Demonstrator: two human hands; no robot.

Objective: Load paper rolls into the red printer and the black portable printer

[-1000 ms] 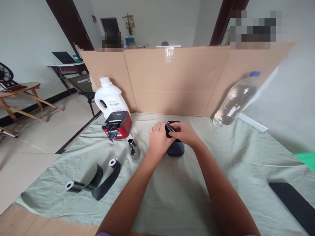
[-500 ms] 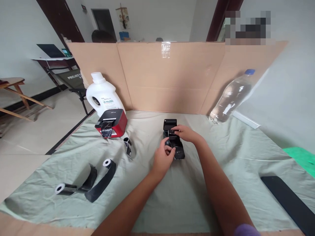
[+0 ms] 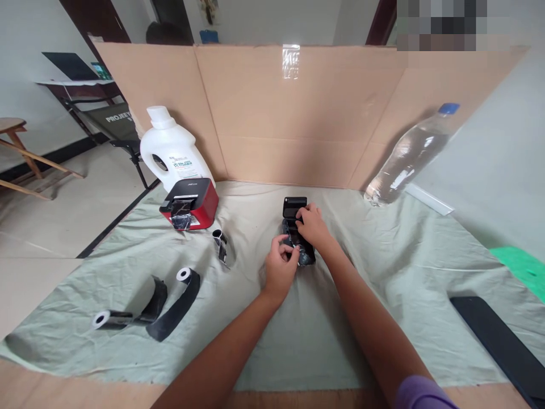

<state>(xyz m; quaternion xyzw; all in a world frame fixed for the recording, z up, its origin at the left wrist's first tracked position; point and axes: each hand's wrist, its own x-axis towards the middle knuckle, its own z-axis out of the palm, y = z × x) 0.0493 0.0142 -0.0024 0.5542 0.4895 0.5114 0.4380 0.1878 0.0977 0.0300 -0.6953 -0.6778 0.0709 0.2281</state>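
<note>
A small black device with its lid raised, looking like a portable label printer, rests on the cloth in front of me. A shiny black strip comes out at its near end. My left hand is at the near left side, thumb and fingers closing on the strip's edge. At the open compartment under the lid, my right hand reaches in with curled fingers; what they grip there is hidden. To the left stand a red and black label printer and a small black roll.
Two black label rolls lie partly unrolled at left. A white detergent bottle and a clear blue-capped bottle stand by the cardboard screen. At right lies a flat black slab on the greenish cloth.
My right hand has curled its fingers down into the compartment, where they stretched across it before. My left hand stays at the near end. The whole view has tilted downward slightly.
</note>
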